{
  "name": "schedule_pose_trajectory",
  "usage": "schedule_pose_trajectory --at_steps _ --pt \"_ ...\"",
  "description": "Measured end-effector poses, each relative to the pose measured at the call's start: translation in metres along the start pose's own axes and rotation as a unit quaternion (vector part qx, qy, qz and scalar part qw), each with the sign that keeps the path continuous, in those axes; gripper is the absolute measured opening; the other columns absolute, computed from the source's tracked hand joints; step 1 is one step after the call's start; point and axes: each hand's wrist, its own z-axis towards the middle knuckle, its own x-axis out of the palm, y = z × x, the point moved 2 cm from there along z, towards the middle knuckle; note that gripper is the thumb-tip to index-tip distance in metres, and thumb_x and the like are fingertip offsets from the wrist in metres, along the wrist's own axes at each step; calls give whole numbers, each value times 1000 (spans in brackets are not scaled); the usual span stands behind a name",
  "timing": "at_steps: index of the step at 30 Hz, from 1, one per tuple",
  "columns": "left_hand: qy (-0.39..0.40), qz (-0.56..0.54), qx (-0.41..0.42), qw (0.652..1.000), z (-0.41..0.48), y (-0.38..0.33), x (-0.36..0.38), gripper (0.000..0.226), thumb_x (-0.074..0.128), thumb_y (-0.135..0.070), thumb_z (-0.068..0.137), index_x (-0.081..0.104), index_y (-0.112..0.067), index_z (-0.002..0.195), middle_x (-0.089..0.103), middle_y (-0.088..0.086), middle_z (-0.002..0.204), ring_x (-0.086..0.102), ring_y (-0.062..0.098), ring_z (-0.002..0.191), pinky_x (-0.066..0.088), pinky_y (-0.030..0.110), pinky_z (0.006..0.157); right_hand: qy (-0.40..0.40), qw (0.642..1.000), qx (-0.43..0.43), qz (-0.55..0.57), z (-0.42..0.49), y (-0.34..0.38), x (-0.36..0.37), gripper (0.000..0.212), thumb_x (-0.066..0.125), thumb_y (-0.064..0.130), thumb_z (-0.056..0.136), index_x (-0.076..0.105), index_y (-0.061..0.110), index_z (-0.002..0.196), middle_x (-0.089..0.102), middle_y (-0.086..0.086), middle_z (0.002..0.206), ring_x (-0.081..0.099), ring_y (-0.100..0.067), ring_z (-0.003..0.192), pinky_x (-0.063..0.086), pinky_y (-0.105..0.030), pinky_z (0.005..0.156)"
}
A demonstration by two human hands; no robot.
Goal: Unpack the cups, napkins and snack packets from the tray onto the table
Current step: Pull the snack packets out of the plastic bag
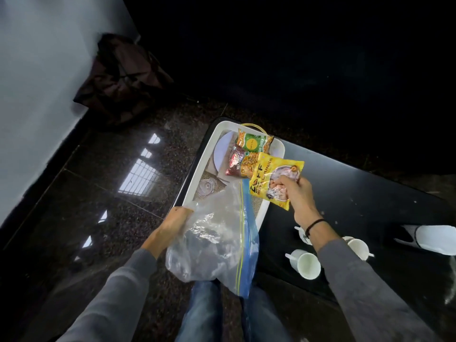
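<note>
Fingers (283, 184) of right hand (299, 195) pinch yellow snack packet (270, 172), held over tray (195, 174) right rim. Left hand (172, 225) grips clear zip bag (214, 240) at tray near end. Step: unloading packets; green packet (254, 142), red packet (235, 163) in tray, cups (307, 264) on table (357, 188). Next: lower to bare tabletop, release.

Person's wearing a plain grey long-sleeve top, same fabric on the left sleeve (111, 292) and the right sleeve (357, 280), no print or logo showing. Cuffs stop a bit short of the wrists, so the left hand (176, 223) and right hand (293, 191) are bare. There's a thin black band (314, 224) round the right wrist, like a cord or hair tie. Lower down, blue jeans (204, 312), slightly faded denim.
</note>
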Motion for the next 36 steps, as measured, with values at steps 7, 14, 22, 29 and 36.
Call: schedule_pose_trajectory --at_steps 7,14,22,29,36 --pt "-2 -64 -5 998 7 15 -12 17 46 -3 101 61 4 104 55 17 88 56 31 81 51 36 77 168 981 80 -57 13 -37 54 10 73 11 82 67 9 90 70 -2 65 63 -15 53 52 -25 51" --pt "3 -89 8 996 7 15 -10 27 53 3 87 72 7 106 62 18 84 59 28 75 51 38 68 186 954 119 -205 25 -74 73 23 66 17 93 63 -1 108 70 -19 99 68 -28 89 59 -43 86" --pt "-16 -47 18 999 17 2 3 22 55 -4 93 71 8 100 57 18 81 52 26 71 44 36 62 53 963 22 -263 8 -66 33 23 70 35 90 70 16 104 74 -4 106 73 -23 93 60 -45 92" --pt "-25 -42 39 998 11 -20 21 18 51 -2 91 57 -9 75 50 2 58 44 15 46 36 27 44 283 956 81 -21 -35 -42 26 68 42 93 77 69 50 121 75 14 121 71 -9 110 54 -40 94" --pt "-30 -2 79 996 -5 -38 38 27 51 -20 100 65 4 106 65 13 69 54 11 35 39 22 35 135 985 -51 -92 -47 -33 2 15 69 33 94 73 28 107 77 -6 111 71 -26 109 57 -45 95"
